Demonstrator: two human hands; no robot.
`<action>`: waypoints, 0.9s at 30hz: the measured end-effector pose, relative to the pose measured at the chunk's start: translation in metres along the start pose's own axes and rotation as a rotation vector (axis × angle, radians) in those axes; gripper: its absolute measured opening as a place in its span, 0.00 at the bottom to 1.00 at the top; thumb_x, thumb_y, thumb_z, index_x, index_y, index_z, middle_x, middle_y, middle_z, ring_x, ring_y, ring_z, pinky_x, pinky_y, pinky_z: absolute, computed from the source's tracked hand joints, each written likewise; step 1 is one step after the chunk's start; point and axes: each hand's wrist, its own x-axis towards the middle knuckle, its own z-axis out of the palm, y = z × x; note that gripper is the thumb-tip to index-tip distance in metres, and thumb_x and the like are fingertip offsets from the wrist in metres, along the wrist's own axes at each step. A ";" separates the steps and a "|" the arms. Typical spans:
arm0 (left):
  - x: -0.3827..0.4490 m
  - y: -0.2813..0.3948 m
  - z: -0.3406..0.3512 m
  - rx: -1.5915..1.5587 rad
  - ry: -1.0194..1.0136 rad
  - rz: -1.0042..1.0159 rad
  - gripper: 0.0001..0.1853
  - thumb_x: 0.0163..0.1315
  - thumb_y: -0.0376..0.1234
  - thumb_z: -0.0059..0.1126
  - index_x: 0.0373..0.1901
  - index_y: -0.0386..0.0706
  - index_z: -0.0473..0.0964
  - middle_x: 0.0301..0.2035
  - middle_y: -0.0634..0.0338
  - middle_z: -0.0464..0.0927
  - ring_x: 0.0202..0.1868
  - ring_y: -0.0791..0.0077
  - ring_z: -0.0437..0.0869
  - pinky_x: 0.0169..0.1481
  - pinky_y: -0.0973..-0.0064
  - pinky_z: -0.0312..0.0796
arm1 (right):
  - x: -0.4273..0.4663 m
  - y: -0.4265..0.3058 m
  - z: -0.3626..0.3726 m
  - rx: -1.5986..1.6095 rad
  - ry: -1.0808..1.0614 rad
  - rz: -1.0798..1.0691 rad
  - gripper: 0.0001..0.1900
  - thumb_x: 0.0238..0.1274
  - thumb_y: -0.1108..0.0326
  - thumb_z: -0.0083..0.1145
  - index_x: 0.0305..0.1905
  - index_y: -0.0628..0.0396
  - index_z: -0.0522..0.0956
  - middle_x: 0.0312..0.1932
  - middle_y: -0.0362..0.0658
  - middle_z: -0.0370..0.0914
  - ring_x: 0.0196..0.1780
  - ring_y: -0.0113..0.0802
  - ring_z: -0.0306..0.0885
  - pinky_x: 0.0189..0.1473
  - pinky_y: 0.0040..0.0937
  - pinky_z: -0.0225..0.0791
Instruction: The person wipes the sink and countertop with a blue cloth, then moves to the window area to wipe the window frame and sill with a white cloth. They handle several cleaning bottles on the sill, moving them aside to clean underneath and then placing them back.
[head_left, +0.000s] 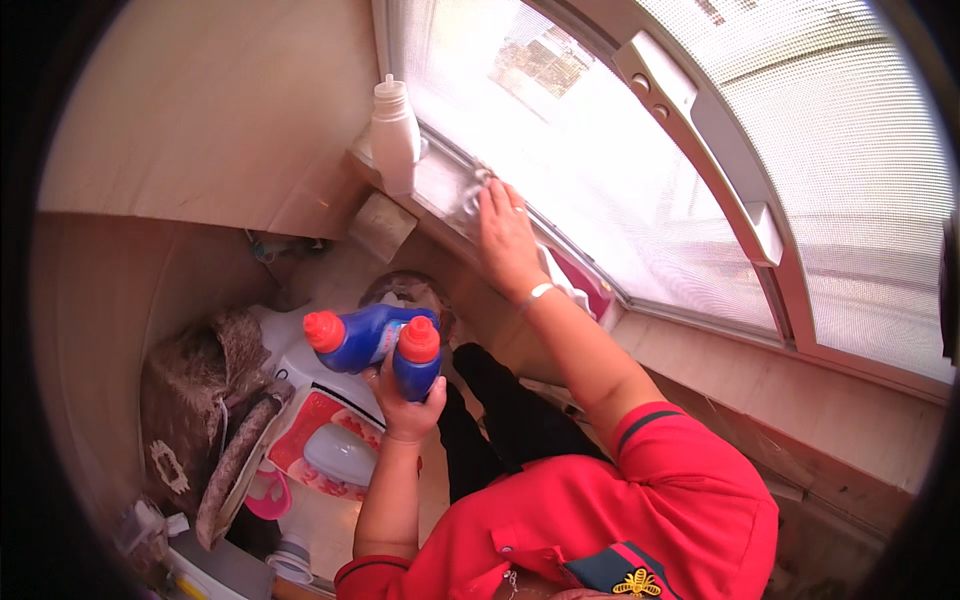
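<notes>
My left hand (409, 409) grips two blue plastic bottles with red caps. One bottle (416, 367) stands with its cap toward me; the other bottle (349, 345) lies sideways against it, cap to the left. Out at the window sill (442, 187), my right hand (510, 232) reaches forward with its fingers extended. At those fingertips is a small whitish, shiny thing (474, 191), blurred, and I cannot tell whether it is held or only touched. Left of that hand, a white plastic bottle (394, 135) with a narrow nozzle stands upright at the sill's corner.
The window (555, 127) has a mesh-like pane and a long white handle (697, 150). A pale block (382, 227) sits below the sill. Down to the left are brown plush fabric (199, 367), a red patterned item (311, 427), a pink plastic handle (270, 496) and cups (291, 559).
</notes>
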 end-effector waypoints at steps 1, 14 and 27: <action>-0.001 -0.002 0.002 -0.016 0.003 -0.019 0.42 0.43 0.34 0.70 0.66 0.40 0.67 0.59 0.41 0.70 0.64 0.37 0.67 0.72 0.47 0.56 | 0.008 -0.003 0.003 0.038 -0.049 0.037 0.23 0.57 0.78 0.49 0.59 0.72 0.70 0.61 0.61 0.68 0.68 0.54 0.65 0.70 0.43 0.61; 0.008 0.002 0.027 -0.009 -0.069 0.015 0.42 0.43 0.33 0.71 0.65 0.40 0.68 0.57 0.41 0.71 0.62 0.37 0.69 0.71 0.45 0.57 | 0.063 -0.007 0.032 0.071 -0.034 -0.089 0.23 0.60 0.74 0.50 0.62 0.63 0.74 0.68 0.52 0.69 0.70 0.48 0.66 0.70 0.43 0.61; 0.011 -0.002 0.035 -0.033 0.062 -0.029 0.42 0.44 0.34 0.71 0.65 0.38 0.68 0.61 0.40 0.68 0.66 0.36 0.64 0.74 0.45 0.53 | -0.072 0.024 -0.018 0.181 -0.196 -0.049 0.27 0.55 0.75 0.53 0.63 0.60 0.73 0.67 0.49 0.71 0.71 0.48 0.67 0.68 0.46 0.63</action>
